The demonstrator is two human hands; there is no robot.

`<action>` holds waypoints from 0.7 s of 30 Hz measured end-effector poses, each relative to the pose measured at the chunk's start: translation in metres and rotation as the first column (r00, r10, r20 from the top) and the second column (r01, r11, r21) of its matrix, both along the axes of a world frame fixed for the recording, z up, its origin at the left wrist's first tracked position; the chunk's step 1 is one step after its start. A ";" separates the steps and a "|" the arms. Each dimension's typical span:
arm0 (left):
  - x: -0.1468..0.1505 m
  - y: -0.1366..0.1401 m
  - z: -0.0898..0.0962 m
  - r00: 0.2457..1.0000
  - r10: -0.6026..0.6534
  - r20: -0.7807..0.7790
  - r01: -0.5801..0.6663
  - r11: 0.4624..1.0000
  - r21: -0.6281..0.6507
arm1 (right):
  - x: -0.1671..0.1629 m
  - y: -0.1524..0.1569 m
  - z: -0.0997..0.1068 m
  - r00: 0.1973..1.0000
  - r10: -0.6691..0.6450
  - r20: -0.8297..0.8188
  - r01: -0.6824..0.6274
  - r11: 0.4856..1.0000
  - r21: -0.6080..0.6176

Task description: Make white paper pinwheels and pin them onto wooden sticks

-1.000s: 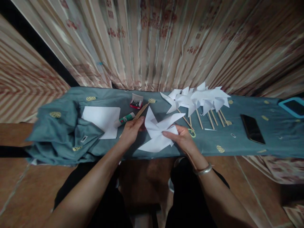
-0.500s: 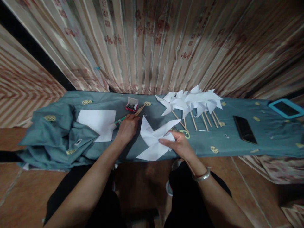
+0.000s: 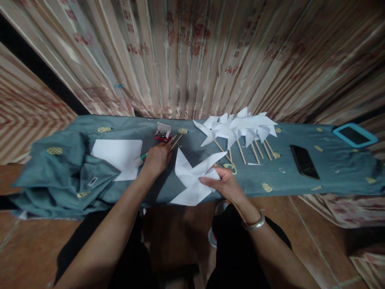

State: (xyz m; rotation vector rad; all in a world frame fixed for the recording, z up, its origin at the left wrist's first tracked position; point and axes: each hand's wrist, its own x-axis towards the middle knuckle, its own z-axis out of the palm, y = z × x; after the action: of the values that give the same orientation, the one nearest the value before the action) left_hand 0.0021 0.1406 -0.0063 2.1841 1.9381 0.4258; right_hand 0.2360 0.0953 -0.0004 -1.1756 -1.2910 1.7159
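My right hand (image 3: 224, 182) pinches a white paper pinwheel (image 3: 192, 180) at its right side, thumb on top near the centre. The pinwheel's blades spread toward the left and upward, above the front of the cloth. My left hand (image 3: 158, 160) is closed at the wooden sticks (image 3: 176, 142), whose far ends poke out past its fingers; the fingertips are partly hidden. Under that hand lies a green glue stick (image 3: 143, 157), mostly covered. Just beyond it stands an open red box (image 3: 163, 132) of small metal pins.
Several finished pinwheels (image 3: 237, 128) on sticks lie overlapped at the back. White paper sheets (image 3: 118, 156) lie left, partly under bunched cloth (image 3: 69, 160). Yellow-green scissor handles (image 3: 231, 168) show beyond my right hand. A black phone (image 3: 304, 161) and a blue-framed tablet (image 3: 355, 135) lie right.
My left hand has shifted slightly over the glue stick, hiding more of it. The stick ends now stand apart instead of bunched. My right hand keeps the pinwheel nearly in place.
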 end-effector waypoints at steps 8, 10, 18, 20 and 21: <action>0.008 -0.009 0.001 0.984 -0.057 0.169 0.064 0.997 -0.038 | 0.000 -0.003 0.002 0.996 0.003 0.086 -0.015 0.991 0.130; 0.010 -0.014 -0.003 0.924 -0.108 0.368 0.117 0.993 -0.002 | 0.001 -0.005 0.009 0.991 -0.003 0.133 -0.027 0.974 0.227; 0.023 -0.053 0.012 0.530 0.022 0.848 0.141 0.984 -0.113 | 0.009 -0.019 0.035 0.929 -0.134 0.345 -0.193 0.619 0.761; 0.025 -0.058 0.018 0.491 0.060 0.869 0.166 0.973 -0.161 | 0.012 -0.020 0.035 0.923 -0.183 0.340 -0.196 0.535 0.822; 0.026 -0.059 0.020 0.476 0.081 0.876 0.177 0.967 -0.185 | 0.013 -0.021 0.035 0.920 -0.210 0.331 -0.188 0.504 0.843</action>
State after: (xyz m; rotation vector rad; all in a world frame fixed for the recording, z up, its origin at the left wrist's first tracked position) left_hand 0.0280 0.0815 0.0137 1.3450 1.2131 0.9954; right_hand 0.2485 0.0748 0.0348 -0.8714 -2.0380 0.5444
